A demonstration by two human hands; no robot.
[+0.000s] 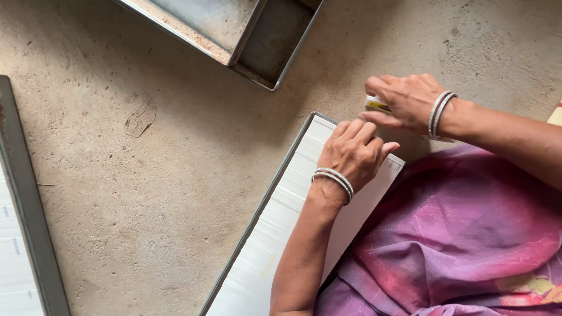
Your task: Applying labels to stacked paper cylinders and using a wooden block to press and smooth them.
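A long white stack of paper sheets (275, 234) lies in a grey metal tray (266, 202) on the concrete floor. My left hand (353, 153) presses down on the far end of the stack with fingers curled; a silver bangle circles the wrist. My right hand (407, 105) is just beyond that end, fingers closed around a small white and yellow object (374, 104) that is mostly hidden by the hand. It also wears silver bangles.
An open grey metal tray (234, 35) with a divider sits at the top centre. Another grey tray edge with white sheets (23, 222) runs along the left. Purple and pink cloth (451, 234) covers my lap at the lower right.
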